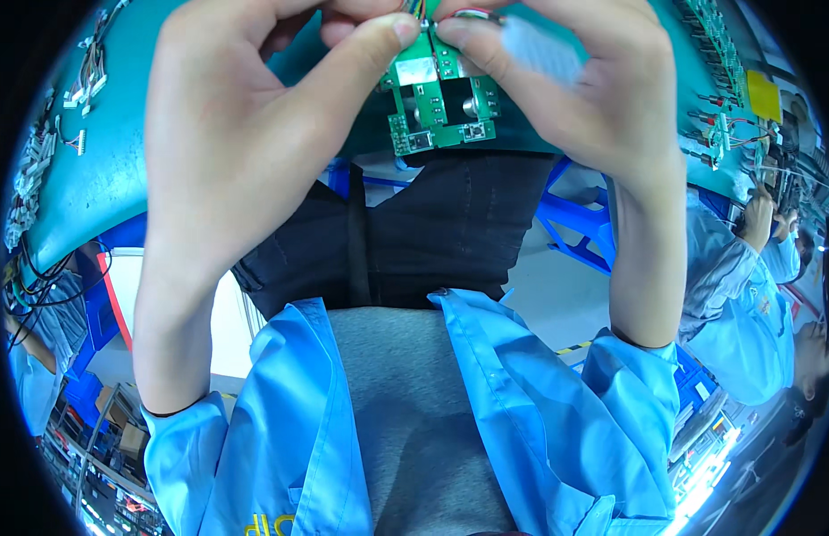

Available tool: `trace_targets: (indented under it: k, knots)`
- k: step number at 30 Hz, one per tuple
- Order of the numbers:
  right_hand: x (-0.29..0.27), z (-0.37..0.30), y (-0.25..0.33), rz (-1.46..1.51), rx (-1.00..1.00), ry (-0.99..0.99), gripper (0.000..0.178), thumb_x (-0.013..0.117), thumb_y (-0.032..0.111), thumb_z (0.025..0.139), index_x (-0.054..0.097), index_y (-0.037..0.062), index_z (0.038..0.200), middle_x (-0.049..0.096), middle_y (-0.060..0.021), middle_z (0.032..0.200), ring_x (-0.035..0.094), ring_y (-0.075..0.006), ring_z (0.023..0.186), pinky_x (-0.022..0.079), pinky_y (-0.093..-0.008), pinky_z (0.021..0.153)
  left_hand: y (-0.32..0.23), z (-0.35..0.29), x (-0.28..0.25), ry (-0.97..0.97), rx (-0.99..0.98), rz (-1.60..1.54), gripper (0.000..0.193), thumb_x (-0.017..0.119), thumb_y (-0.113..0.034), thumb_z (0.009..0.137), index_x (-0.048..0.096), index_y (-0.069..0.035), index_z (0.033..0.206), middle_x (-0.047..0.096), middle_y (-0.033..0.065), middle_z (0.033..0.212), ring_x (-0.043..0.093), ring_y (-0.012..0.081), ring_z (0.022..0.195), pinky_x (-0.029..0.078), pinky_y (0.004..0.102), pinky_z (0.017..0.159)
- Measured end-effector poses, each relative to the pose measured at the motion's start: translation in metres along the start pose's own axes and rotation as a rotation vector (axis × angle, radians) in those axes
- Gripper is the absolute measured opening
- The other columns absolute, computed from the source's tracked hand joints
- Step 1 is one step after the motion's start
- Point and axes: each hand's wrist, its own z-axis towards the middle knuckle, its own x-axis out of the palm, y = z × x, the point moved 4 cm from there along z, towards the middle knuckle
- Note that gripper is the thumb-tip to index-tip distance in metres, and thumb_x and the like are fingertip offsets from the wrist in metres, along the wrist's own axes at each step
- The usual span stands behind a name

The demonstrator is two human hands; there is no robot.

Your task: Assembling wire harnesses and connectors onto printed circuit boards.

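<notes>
Both hands meet at the top middle around a green circuit board (450, 135) with rectangular cutouts and small parts along its lower edge. My left hand (280, 98) pinches the board's upper left, its thumb at the edge by a bundle of thin coloured wires (421, 9). From the other side my right hand (584, 80) grips the upper right, the thumb lying close to the left one. A whitish blurred patch (540, 49) shows beside the right thumb; I cannot make out what it is. The fingertips behind the board are partly hidden.
A green mat (111, 170) covers the bench. Wire harnesses with white connectors (88, 76) lie at left, more bundles (30, 179) along the edge. Several green boards (714, 36) line the right, near a yellow piece (764, 96). Co-workers in blue sit at right (745, 313) and left.
</notes>
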Motion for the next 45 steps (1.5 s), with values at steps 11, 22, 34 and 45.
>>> trace_targets:
  k: [11, 22, 34, 45]
  knots:
    - [-0.015, -0.02, -0.022, 0.178, 0.343, -0.269, 0.015, 0.071, -0.007, 0.076, 0.069, 0.0039, 0.086, 0.065, -0.0056, 0.094, 0.055, -0.018, 0.082, 0.044, -0.029, 0.079, 0.012, 0.0, 0.002, -0.111, 0.098, -0.182, 0.005, 0.068, 0.006, 0.087, 0.068, 0.002, 0.09, 0.062, 0.0055, 0.083, 0.047, 0.0105, 0.07, 0.036, 0.0211, 0.065]
    - [-0.002, -0.009, -0.007, -0.031, -0.086, -0.172, 0.011, 0.072, -0.001, 0.077, 0.069, 0.0059, 0.085, 0.064, -0.0022, 0.082, 0.054, -0.0179, 0.081, 0.037, -0.0313, 0.089, 0.004, -0.004, -0.002, -0.018, 0.084, -0.04, 0.004, 0.069, 0.002, 0.091, 0.069, 0.001, 0.096, 0.063, 0.0046, 0.087, 0.05, 0.0083, 0.074, 0.038, 0.0186, 0.066]
    - [0.007, 0.001, 0.013, 0.021, 0.327, -0.063, 0.012, 0.069, -0.001, 0.078, 0.065, 0.0081, 0.085, 0.057, 0.0009, 0.079, 0.049, -0.0173, 0.08, 0.032, -0.0308, 0.089, -0.005, 0.003, -0.003, 0.119, -0.035, 0.098, 0.003, 0.069, 0.0, 0.093, 0.069, 0.0, 0.096, 0.064, 0.0044, 0.086, 0.049, 0.0056, 0.071, 0.037, 0.0163, 0.062]
    - [0.004, 0.007, 0.027, -0.172, 0.557, 0.171, 0.01, 0.068, 0.0, 0.079, 0.063, 0.0085, 0.083, 0.057, -0.0013, 0.08, 0.047, -0.0182, 0.078, 0.031, -0.0312, 0.088, 0.002, 0.003, -0.003, 0.138, -0.161, -0.077, 0.013, 0.067, 0.003, 0.093, 0.058, 0.002, 0.103, 0.062, 0.0043, 0.082, 0.052, 0.0045, 0.065, 0.042, 0.0132, 0.059]
